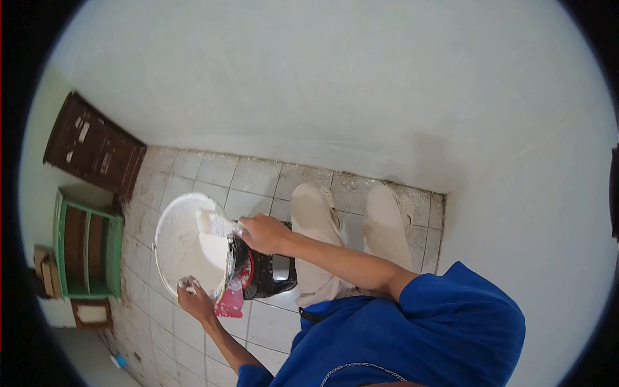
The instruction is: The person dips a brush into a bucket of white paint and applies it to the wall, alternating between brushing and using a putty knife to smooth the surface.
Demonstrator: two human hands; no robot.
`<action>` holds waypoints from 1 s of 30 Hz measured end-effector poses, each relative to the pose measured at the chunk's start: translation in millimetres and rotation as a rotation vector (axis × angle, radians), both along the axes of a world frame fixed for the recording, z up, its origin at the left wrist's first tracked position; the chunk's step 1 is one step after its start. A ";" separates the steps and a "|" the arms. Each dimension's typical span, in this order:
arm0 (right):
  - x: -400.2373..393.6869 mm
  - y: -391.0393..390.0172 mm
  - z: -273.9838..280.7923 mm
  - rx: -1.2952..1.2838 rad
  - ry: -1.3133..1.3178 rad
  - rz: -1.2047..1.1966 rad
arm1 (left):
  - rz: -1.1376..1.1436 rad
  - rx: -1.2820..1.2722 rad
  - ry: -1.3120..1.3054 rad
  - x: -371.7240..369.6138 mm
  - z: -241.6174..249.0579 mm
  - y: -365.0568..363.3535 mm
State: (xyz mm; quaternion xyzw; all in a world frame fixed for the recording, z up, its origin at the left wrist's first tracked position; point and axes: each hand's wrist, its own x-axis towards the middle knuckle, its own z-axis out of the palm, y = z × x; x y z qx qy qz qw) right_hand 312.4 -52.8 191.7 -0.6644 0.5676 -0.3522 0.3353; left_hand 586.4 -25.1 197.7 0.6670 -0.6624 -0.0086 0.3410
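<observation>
A large white bucket (169,222) is tilted, its mouth facing me, with white paint (213,248) pooled inside near its right wall. My left hand (195,298) is closed on the bucket's lower rim, its fingers smeared with white. Above the paint, my right hand (263,233) grips the handle of a paint-covered brush (213,224), whose head is inside the bucket's mouth. Just right of the bucket are a black plastic bag (271,277) and a pink-red piece (230,304), partly hidden behind it.
A pale wall (361,84) rises beyond the tiled floor (251,174), which has white specks along its edge. My feet and light trousers (316,238) are beside the bag. At left are a dark brown door (93,145), a green shelf (87,248) and cardboard boxes (48,271).
</observation>
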 end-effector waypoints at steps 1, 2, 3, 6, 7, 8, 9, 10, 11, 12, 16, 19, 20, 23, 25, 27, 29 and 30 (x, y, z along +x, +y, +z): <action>-0.1 0.9 5.7 0.016 0.000 0.006 | -0.007 -0.038 -0.042 1.4 0.7 -0.7; -1.6 4.2 10.3 0.018 -0.047 0.021 | -0.006 -0.059 -0.049 0.9 1.3 -1.4; -1.3 5.8 11.9 0.043 -0.033 0.029 | -0.002 -0.076 -0.055 0.0 1.8 -0.1; -2.9 7.7 10.5 0.125 0.012 0.060 | -0.044 -0.127 -0.102 6.7 0.4 -1.5; -4.2 8.2 5.9 0.106 -0.008 0.056 | -0.063 -0.144 -0.120 6.9 -1.5 -2.1; -4.9 7.8 1.4 0.087 -0.032 0.055 | -0.047 -0.090 -0.186 9.3 0.2 -1.4; -7.1 7.1 3.8 0.066 -0.057 0.055 | -0.053 -0.084 -0.178 7.7 4.8 -2.5; -12.2 8.4 5.7 0.082 -0.173 0.056 | -0.057 -0.077 -0.167 5.8 7.4 -3.6; -20.7 10.5 4.7 0.049 -0.242 0.010 | -0.062 -0.070 -0.155 2.6 10.1 -4.0; -29.1 13.1 2.9 0.016 -0.314 -0.036 | -0.076 -0.086 -0.129 -5.5 17.3 -4.5; -67.5 18.8 -36.3 0.083 -0.813 -0.314 | -0.259 -0.178 0.032 -67.8 37.7 -11.8; -124.8 47.4 -59.4 0.058 -1.002 -0.615 | -0.443 -0.191 0.203 -133.3 35.6 -19.0; -147.0 60.3 -53.3 0.083 -1.114 -0.692 | -0.483 -0.125 0.295 -158.8 31.5 -21.2; -206.3 70.8 -38.3 -0.038 -1.095 -1.000 | -0.631 -0.030 0.287 -232.5 14.4 -30.2; -242.9 69.8 -11.6 -0.160 -1.025 -1.051 | -0.766 0.024 0.354 -280.2 -8.3 -42.5; -273.0 60.3 17.2 -0.311 -0.970 -1.067 | -0.852 0.186 0.528 -327.8 -38.2 -53.4; -296.4 42.5 41.3 -0.449 -0.857 -1.074 | -0.926 0.392 0.645 -373.2 -72.1 -64.6; -306.3 31.7 48.1 -0.504 -0.776 -1.080 | -0.987 0.472 0.632 -391.7 -85.8 -71.5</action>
